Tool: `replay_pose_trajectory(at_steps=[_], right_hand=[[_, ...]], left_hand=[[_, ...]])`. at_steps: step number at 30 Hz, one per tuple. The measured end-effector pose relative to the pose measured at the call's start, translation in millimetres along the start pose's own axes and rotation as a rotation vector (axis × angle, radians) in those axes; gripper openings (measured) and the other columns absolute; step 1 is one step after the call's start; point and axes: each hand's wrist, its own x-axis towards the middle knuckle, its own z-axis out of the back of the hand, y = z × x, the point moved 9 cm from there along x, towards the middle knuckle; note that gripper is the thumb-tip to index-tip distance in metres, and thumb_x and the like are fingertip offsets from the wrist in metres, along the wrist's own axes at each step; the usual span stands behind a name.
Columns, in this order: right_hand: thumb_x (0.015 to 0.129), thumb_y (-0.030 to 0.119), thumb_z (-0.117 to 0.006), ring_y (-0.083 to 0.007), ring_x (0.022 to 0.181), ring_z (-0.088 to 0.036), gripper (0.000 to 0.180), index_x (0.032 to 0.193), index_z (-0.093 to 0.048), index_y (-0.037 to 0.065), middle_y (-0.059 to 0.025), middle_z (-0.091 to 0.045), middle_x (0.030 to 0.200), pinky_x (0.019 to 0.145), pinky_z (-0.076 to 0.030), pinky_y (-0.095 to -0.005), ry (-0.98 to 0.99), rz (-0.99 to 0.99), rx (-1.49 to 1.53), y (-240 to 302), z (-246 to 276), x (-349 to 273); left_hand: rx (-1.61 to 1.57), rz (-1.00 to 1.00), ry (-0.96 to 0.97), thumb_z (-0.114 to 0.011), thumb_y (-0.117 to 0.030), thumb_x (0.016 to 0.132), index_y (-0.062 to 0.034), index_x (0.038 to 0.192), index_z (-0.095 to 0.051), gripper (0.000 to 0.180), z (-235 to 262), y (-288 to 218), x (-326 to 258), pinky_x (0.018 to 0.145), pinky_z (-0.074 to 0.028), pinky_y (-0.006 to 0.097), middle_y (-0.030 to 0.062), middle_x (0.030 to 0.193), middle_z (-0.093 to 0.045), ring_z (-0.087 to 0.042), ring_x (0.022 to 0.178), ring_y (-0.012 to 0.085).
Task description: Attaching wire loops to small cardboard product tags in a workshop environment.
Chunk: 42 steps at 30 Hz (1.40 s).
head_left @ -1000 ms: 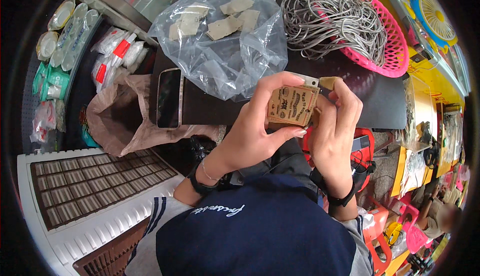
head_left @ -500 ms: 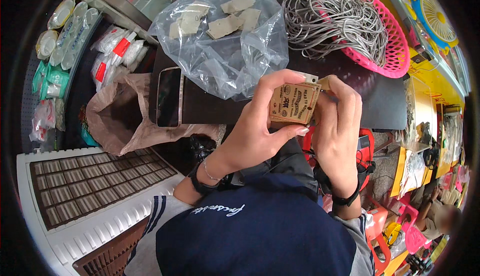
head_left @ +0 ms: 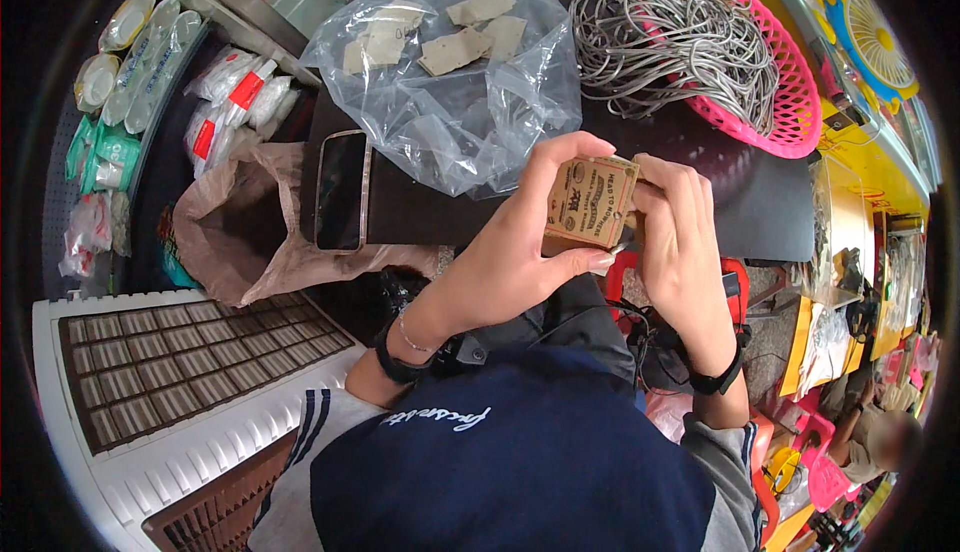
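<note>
A: What are the hands on?

B: A small brown cardboard tag [head_left: 590, 202], roughly square, printed in dark ink, tilted a little so its top edge leans away to the right. It sits between the two hands, raised above the dark desk [head_left: 760, 202].

A: How is it gripped?

B: The left hand [head_left: 520, 252] pinches it: fingers curl over the top left corner and the thumb presses along the bottom edge. The right hand [head_left: 680, 242] closes against the tag's right side, fingers bent down over that edge; whether its thumb touches the back I cannot tell. Both hands are close together, clamped on the tag.

A: And the arms?

B: Both forearms rise from the lower edge, wrists bent inward. A dark band and a thin bracelet sit on the left wrist, a dark band on the right.

A: What lies around?

B: Just beyond the left hand, a clear plastic bag [head_left: 450, 82] holding more brown tags. To the left of that hand, a dark phone [head_left: 342, 192] lying flat beside a crumpled brown paper bag [head_left: 240, 242]. Beyond the right hand, a pink basket [head_left: 790, 102] heaped with grey wire hooks [head_left: 660, 42]
</note>
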Motion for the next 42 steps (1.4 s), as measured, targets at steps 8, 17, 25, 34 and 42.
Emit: replay_pose_trajectory(at_steps=[8,17,25,34,42], right_hand=[[0.067,-0.014,-0.057,-0.0359,0.097,-0.053,0.032,0.096,-0.051,-0.003,-0.0171,-0.050,0.109,0.084,-0.046,-0.0386,-0.048,-0.122,0.298,-13,-6,-3],[0.076,-0.009,-0.058,-0.0327,0.093,-0.060,0.025,0.099,-0.056,-0.001,-0.0159,-0.055,0.108,0.080,-0.049,-0.0375,-0.022,-0.146,0.381,-14,8,3],[0.077,-0.007,-0.058,-0.0310,0.089,-0.059,0.019,0.095,-0.057,-0.001,-0.0155,-0.056,0.101,0.079,-0.049,-0.0356,-0.002,-0.114,0.368,-10,10,8],[0.096,0.011,-0.047,-0.0187,0.102,-0.062,0.033,0.121,-0.052,-0.009,-0.0202,-0.057,0.123,0.088,-0.049,-0.0256,-0.987,-0.618,1.015,-136,117,-47],[0.096,0.007,-0.043,-0.0299,0.117,-0.055,0.035,0.122,-0.046,-0.017,-0.0266,-0.052,0.127,0.102,-0.043,-0.0323,-0.772,-0.614,0.501,-127,131,-40]], left_hand=[[-0.076,0.046,-0.048,-0.071,0.006,0.073,-0.0073,0.133,-0.031,0.074,3,-2,-1,0.098,-0.040,0.033,0.0089,0.125,-0.041,-0.046,0.118,0.0205],[-0.281,0.039,-0.046,-0.070,0.009,0.074,-0.0097,0.135,-0.029,0.075,5,-2,0,0.093,-0.046,0.029,0.0062,0.125,-0.041,-0.046,0.115,0.0137],[-0.004,0.035,-0.023,-0.067,0.014,0.075,-0.0097,0.135,-0.026,0.077,4,-1,0,0.087,-0.050,0.027,0.0070,0.118,-0.048,-0.057,0.104,0.0137],[0.058,0.031,-0.060,-0.070,0.004,0.072,-0.0078,0.127,-0.037,0.065,16,11,-5,0.098,-0.040,0.034,0.0078,0.125,-0.047,-0.051,0.116,0.0232],[0.064,0.008,-0.061,-0.071,0.005,0.072,-0.0080,0.129,-0.036,0.067,25,8,-4,0.098,-0.042,0.033,0.0072,0.127,-0.045,-0.050,0.117,0.0205]])
